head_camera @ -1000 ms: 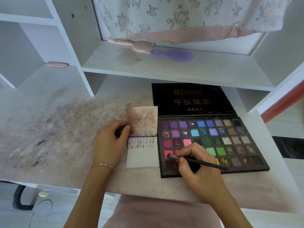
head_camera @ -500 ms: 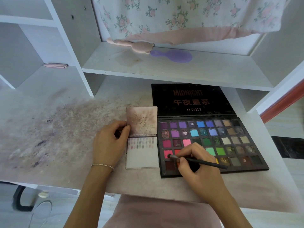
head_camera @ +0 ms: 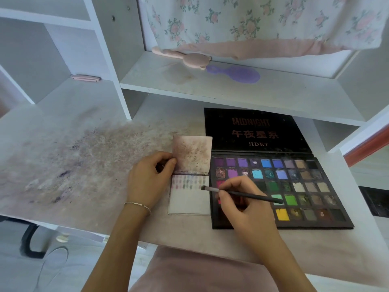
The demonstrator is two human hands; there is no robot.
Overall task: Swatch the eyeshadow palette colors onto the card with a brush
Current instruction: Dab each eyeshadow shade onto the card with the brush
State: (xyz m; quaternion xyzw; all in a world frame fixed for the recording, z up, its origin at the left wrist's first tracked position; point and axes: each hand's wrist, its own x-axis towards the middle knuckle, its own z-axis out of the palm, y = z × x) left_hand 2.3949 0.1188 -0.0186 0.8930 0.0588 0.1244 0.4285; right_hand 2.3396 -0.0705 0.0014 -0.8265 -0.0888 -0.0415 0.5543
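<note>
While the right hand [head_camera: 244,199] pinches the brush [head_camera: 242,193] between thumb and fingers, the bristle tip sits at the card's [head_camera: 189,202] right edge, level with the swatch rows; contact with the paper can't be confirmed. Brush handle points to 3 o'clock, crossing over the palette [head_camera: 294,190]. Left hand [head_camera: 149,178] rests on the bench [head_camera: 69,165] at 9 o'clock of the card, thumb and fingers curled, pinching the left edge of the card's raised flap [head_camera: 192,153]. Flap stands up from the card's top edge, stained with brownish powder specks. Card lies flat, touching the palette's left side; faint rows of small colour marks run across its upper part, lower part blank. Palette lies open at 3 o'clock of the card, black lid [head_camera: 254,131] folded back toward 12 o'clock with "MIDNIGHT" and "HDKT" printed on it. Pans show purples, blues, greens, yellow, browns; right hand covers some of the lower-left pans. Bracelet [head_camera: 137,206] on the left wrist. Bench surface at 9 o'clock is smeared with purple-brown powder. Shelf [head_camera: 231,89] at 12 o'clock holds a pink brush [head_camera: 185,57] and a purple hairbrush [head_camera: 235,73], touching or nearly so. Floral cloth [head_camera: 263,20] hangs above the shelf.
</note>
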